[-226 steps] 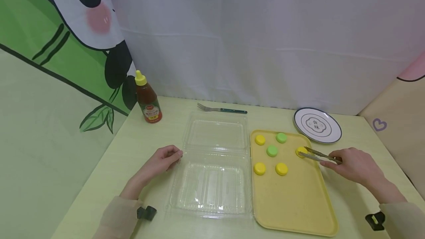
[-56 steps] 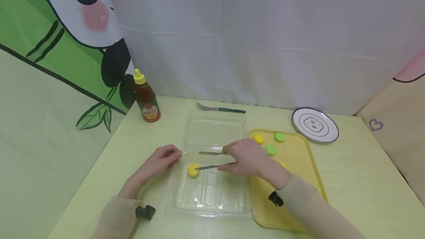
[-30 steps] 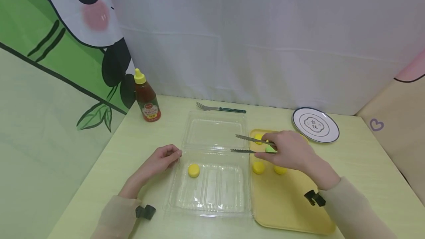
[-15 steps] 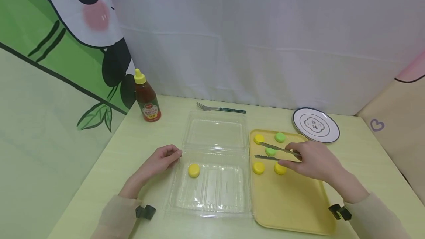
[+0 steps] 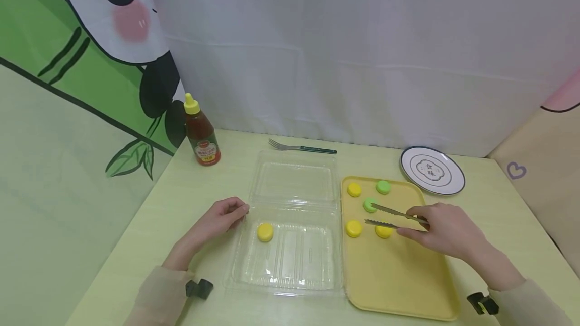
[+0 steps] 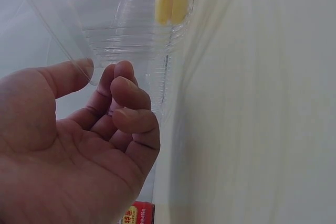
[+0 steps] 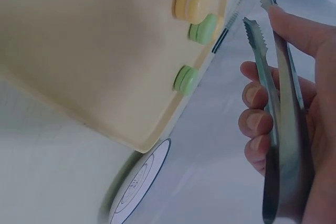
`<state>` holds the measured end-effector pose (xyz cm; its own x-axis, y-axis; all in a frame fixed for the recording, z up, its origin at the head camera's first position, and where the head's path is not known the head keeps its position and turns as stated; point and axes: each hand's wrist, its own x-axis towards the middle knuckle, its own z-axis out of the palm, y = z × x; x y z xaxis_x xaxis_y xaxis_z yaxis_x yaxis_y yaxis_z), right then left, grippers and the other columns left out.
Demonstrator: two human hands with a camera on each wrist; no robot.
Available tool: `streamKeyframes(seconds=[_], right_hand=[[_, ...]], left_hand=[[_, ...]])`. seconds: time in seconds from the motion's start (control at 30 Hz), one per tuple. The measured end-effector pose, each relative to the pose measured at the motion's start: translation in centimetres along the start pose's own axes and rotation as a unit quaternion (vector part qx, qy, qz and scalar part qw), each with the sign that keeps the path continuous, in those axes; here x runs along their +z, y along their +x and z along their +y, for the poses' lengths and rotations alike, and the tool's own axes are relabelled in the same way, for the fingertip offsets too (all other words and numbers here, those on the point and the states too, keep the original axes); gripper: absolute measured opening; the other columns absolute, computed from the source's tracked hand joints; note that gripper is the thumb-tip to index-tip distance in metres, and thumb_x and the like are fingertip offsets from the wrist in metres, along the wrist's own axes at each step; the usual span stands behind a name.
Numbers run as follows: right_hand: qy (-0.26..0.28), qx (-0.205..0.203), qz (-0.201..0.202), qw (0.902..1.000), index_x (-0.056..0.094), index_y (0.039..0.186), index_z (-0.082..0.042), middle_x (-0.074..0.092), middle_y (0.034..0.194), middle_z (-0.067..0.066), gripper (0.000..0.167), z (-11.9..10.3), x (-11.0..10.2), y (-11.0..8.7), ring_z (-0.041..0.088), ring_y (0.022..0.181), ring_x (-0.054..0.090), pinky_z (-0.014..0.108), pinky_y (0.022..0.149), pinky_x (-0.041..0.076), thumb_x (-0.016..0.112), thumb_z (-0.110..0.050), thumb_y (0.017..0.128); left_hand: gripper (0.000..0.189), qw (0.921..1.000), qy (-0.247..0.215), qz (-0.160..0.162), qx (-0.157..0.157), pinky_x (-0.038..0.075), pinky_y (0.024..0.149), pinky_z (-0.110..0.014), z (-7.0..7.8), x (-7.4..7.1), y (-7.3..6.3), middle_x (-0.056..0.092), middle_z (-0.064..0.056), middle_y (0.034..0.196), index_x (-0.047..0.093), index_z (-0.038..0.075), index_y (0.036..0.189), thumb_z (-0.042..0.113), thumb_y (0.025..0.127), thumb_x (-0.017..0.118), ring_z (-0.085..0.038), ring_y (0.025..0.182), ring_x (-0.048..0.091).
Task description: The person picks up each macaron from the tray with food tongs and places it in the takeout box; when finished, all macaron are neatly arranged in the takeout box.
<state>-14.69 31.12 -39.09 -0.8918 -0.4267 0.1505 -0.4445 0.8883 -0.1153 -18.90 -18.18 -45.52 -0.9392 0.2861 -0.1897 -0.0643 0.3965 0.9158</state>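
My left hand (image 5: 228, 215) holds the left rim of an open clear plastic clamshell container (image 5: 290, 286); in the left wrist view its corner lies between thumb and curled fingers. One yellow macaron (image 5: 265, 232) sits in the container's near half, at the upper left. My right hand (image 5: 446, 228) grips metal tongs (image 7: 286, 124), their serrated tips apart with nothing between them. In the head view the tongs reach over the yellow tray (image 5: 399, 286), overlapping a green macaron (image 5: 369, 205) and a yellow macaron (image 5: 383, 231). Other yellow and green macarons lie toward the tray's far and left sides.
A sauce bottle (image 5: 202, 137) with a yellow cap stands at the back left. Behind the container lies a fork (image 5: 302, 148) with a dark handle. A white plate (image 5: 432, 170) with a blue rim sits just beyond the tray's far right corner.
A yellow macaron from the tray's right side now lies in the container, released from the tongs. My right hand has moved back right over the tray; my left hand has stayed put.
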Motion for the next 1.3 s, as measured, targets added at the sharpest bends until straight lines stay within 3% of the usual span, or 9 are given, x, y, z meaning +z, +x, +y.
streamKeyframes(seconds=[0.43, 1.3], right_hand=[[-0.006, 0.021, -0.029, 0.9993, 0.072, 0.091, -0.021, 0.032, 0.056, -0.014, 0.032, 1.0, 0.8, -1.4, 0.002, 0.054, 0.028, 0.025, 0.05, 0.024, 0.075, -0.053, 0.084], [-0.003, 0.025, -0.017, 0.9995, 0.065, 0.079, -0.028, 0.031, 0.056, -0.016, 0.026, 1.9, 1.9, -2.7, 0.001, 0.054, 0.029, 0.024, 0.05, 0.024, 0.078, -0.05, 0.083]], left_hand=[[0.029, 1.0, -0.001, -0.002, 0.006, 0.038, 0.059, -0.025, -0.4, -0.1, 0.0, 0.049, -0.003, 0.075, 0.061, -0.001, 0.107, 0.027, 0.104, 0.055, -0.017, 0.069, 0.046], [0.028, 1.0, -0.002, 0.0, 0.001, 0.038, 0.058, -0.025, -0.1, 0.0, 0.0, 0.05, -0.004, 0.075, 0.062, 0.0, 0.108, 0.027, 0.103, 0.056, -0.017, 0.069, 0.046]])
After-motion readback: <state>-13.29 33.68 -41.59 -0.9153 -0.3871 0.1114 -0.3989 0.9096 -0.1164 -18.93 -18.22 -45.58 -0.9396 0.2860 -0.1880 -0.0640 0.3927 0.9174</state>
